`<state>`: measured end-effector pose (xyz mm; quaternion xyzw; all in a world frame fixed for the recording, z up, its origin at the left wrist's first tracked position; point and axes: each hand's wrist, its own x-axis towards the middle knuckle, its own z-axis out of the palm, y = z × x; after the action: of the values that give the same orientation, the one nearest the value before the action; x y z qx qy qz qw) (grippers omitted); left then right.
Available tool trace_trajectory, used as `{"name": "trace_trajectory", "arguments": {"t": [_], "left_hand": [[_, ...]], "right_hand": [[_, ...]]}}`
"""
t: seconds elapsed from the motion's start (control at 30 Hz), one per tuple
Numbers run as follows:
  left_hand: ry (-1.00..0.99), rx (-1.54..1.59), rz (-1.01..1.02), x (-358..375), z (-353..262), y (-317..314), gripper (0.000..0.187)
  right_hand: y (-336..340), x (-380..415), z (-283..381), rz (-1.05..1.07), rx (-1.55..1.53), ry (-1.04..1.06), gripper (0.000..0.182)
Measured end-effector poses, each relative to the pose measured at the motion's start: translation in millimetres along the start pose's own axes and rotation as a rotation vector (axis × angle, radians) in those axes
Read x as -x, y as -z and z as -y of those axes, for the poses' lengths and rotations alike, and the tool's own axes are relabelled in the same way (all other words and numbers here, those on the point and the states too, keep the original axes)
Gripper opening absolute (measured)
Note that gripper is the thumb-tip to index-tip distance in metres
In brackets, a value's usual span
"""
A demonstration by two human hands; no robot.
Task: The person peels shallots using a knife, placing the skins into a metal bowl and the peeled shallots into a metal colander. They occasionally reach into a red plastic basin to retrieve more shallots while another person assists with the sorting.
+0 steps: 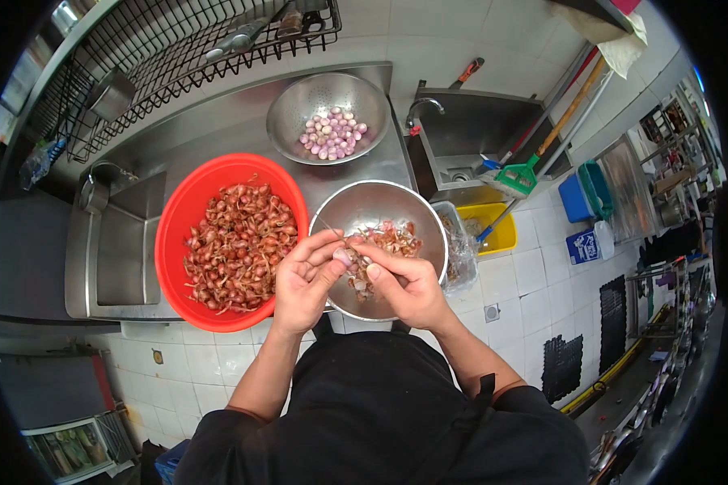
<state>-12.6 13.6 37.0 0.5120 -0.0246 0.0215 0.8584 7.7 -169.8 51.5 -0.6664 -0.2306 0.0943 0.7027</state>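
Note:
My left hand (306, 279) pinches a partly peeled shallot (342, 257), its pale purple side showing, between thumb and fingers. Right up against it, my right hand (408, 287) is closed, with papery brown skin between its thumb and index finger. Both hands are over the near left side of a steel bowl (433, 234) that holds loose shallot skins (396, 238). To the left stands a red basin (170, 234) heaped with unpeeled shallots (239, 242). Behind the bowl, a steel colander (287, 117) holds peeled shallots (333, 136).
A steel sink (125, 259) lies at the far left, under a black wire rack (162, 65). Beyond the counter's right end are a second sink (477, 129), a green brush (516, 178), a yellow container (501, 230) and a plastic bag (461, 263).

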Motion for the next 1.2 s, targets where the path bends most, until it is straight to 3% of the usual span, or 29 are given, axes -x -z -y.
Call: {"name": "trace_trajectory", "arguments": {"t": [0.13,0.2,0.33,0.47,0.57,0.67,0.7,0.83,1.07,1.2], "left_hand": [[0.089,0.184,0.066,-2,0,7,0.034],[0.102,0.205,0.053,-2,0,4,0.032],[-0.026,0.16,0.017,-2,6,-1,0.03],[-0.08,0.081,0.033,-2,9,4,0.032],[-0.067,0.073,-0.017,-2,8,4,0.032],[-0.104,0.058,0.007,-2,7,5,0.031],[-0.103,0.058,0.007,-3,7,6,0.031],[-0.013,0.123,0.021,-3,8,13,0.027],[0.17,0.383,0.098,-4,10,20,0.027],[0.058,0.244,0.033,-1,18,15,0.028]], "right_hand": [[3,1,11,-0.014,-0.112,-0.184,0.036],[4,2,13,0.009,-0.101,-0.168,0.038],[-2,6,8,0.086,-0.207,-0.232,0.046],[-9,3,4,0.042,-0.195,-0.193,0.043],[-7,0,-2,0.046,-0.081,-0.031,0.039],[-7,-1,2,0.035,-0.083,-0.035,0.037],[-5,0,3,0.038,-0.144,-0.128,0.036],[-3,2,-1,0.041,-0.335,-0.252,0.035],[-6,5,-3,-0.012,-0.31,-0.294,0.035],[-10,9,-8,-0.052,-0.269,-0.266,0.033]]}}
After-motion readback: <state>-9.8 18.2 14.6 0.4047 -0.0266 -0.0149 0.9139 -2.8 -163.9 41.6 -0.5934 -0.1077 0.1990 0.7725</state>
